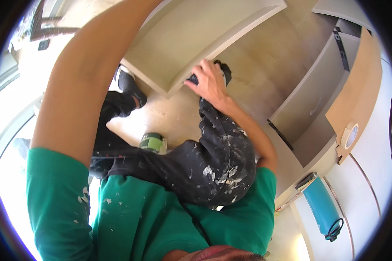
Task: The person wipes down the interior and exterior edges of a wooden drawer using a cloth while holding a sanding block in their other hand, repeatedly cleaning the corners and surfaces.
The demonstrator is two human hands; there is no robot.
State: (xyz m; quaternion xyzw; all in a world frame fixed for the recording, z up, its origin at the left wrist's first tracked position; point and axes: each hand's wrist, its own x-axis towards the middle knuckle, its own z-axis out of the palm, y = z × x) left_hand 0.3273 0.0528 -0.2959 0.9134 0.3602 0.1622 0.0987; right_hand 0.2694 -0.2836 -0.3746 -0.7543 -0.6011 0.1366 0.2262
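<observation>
A pale beige drawer box (174,48) stands tilted in front of me, one corner pointing toward me. My right hand (210,82) is at its right side wall near that corner, fingers and thumb curled. Between thumb and fingers shows a small dark thing; whether it is held or part of the dark shoe (226,71) behind the hand, I cannot tell. My left forearm (85,61) reaches up along the drawer's left side, and the left hand lies beyond the upper edge of the picture.
An open cabinet (309,108) with black drawer runners stands at right. On its brown board (357,91) lies a tape roll (349,135). A teal bottle (321,206) is at lower right. A green-labelled tub (153,142) sits on the floor by my paint-spattered trousers (222,161).
</observation>
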